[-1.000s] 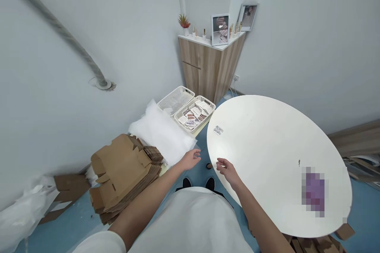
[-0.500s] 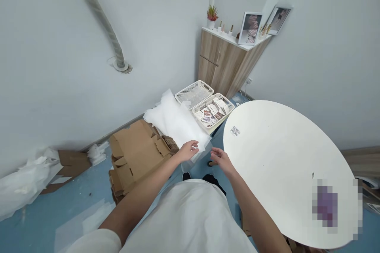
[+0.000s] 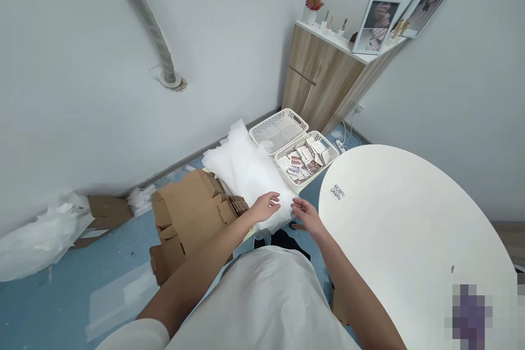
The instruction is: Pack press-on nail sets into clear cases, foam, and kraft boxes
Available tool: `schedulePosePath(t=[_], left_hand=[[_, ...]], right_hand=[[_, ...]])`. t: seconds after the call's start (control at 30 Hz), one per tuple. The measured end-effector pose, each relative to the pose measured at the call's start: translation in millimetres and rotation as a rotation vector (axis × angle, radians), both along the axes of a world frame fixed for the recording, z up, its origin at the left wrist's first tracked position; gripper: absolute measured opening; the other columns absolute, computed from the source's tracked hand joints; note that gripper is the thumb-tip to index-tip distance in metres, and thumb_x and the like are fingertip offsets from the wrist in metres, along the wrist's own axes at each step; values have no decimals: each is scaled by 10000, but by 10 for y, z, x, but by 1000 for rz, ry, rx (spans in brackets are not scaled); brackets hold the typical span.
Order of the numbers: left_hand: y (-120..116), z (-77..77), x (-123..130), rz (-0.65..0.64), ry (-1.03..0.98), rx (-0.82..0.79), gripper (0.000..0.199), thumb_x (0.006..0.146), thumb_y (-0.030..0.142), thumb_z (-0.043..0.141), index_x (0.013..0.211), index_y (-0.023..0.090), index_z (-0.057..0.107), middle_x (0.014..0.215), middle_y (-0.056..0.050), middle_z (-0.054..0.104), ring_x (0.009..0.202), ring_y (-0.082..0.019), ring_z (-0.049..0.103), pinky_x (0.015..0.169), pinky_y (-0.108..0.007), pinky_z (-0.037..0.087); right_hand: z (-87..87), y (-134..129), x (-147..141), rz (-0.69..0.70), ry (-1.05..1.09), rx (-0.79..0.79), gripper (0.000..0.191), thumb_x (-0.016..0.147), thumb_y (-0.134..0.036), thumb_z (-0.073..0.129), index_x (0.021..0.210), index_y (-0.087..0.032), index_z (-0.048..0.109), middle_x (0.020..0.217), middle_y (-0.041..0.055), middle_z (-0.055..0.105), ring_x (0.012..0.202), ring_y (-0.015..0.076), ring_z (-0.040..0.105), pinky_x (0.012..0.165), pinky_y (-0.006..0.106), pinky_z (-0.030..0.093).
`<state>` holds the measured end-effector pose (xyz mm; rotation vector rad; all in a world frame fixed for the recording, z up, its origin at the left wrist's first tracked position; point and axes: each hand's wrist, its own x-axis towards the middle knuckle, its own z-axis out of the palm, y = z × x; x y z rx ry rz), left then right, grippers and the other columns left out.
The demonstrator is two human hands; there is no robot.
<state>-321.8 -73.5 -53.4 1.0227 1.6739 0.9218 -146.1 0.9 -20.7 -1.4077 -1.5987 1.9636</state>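
Note:
My left hand (image 3: pixel 266 206) hovers over the near edge of a stack of white foam sheets (image 3: pixel 248 172), its fingers loosely curved and apart. Across a small gap, my right hand (image 3: pixel 307 215) is beside the right corner of the sheets, close to the white round table (image 3: pixel 394 219). Its fingers are also bent and spread. Neither hand shows anything in its grasp. Whether the fingertips touch the foam, I cannot tell. Flat brown cardboard boxes (image 3: pixel 191 205) are piled left of the sheets, beside my left forearm.
Beyond the foam, one white basket (image 3: pixel 264 130) holds clear plastic pieces; another basket (image 3: pixel 333 149) holds many small packs of press-on nails. A nail set (image 3: pixel 337 192) lies on the table. A wooden cabinet (image 3: pixel 324 74) stands in the corner. Plastic wrapping (image 3: pixel 49 235) lies at left.
My view has shifted, so the cabinet and table appear farther right. My hands stay over the foam, with the gap between them slightly smaller.

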Motion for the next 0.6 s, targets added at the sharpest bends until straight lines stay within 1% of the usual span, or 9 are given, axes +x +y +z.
schedulePosePath(t=[0.13,0.23,0.33,0.4,0.47,0.53,0.6], left_hand=[[242,48,-109,26,-4,-12,396,722,266,585,1100,157,533,1007,-97,620,847,-169,605,770,-320,486],[512,114,-211,36,26,-10,384,724,268,578,1089,157,539,1014,-104,620,855,-181,608,765,-332,484],[818,192,-337,82,97,-2,377,719,270,579,1082,175,542,1053,-97,611,914,-202,594,768,-337,479],[1024,238,-441,104,167,8,398,716,269,577,1104,193,527,1111,-86,587,981,-219,567,785,-343,472],[1224,261,-557,113,257,17,446,715,261,572,1150,199,495,1153,-83,565,1048,-235,527,827,-354,453],[1414,249,-675,104,339,16,476,728,238,542,1194,193,458,1176,-83,549,1062,-236,514,869,-362,427],[1590,194,-784,94,430,-6,498,733,208,508,1224,168,429,1186,-92,539,1075,-245,496,907,-379,395]], right_hand=[[-48,309,-177,8,47,-18,452,656,-420,611,1044,-195,551,920,56,625,794,163,583,707,301,432],[-82,603,-336,17,74,-6,435,652,-409,612,1026,-193,559,882,53,633,771,163,583,693,303,431],[-142,933,-518,46,92,40,410,660,-392,603,1017,-193,561,899,54,632,795,163,580,720,311,436],[-196,1155,-658,78,73,116,405,673,-375,587,1035,-198,550,951,63,625,838,167,576,744,319,439],[-251,1368,-817,132,18,231,411,700,-356,555,1082,-207,524,1023,74,608,887,178,566,764,337,439],[-298,1563,-990,212,-49,386,422,729,-327,517,1134,-210,491,1089,82,585,947,192,545,809,360,421],[-334,1736,-1165,304,-119,564,432,748,-297,490,1166,-192,471,1150,91,555,1034,211,500,882,376,373]])
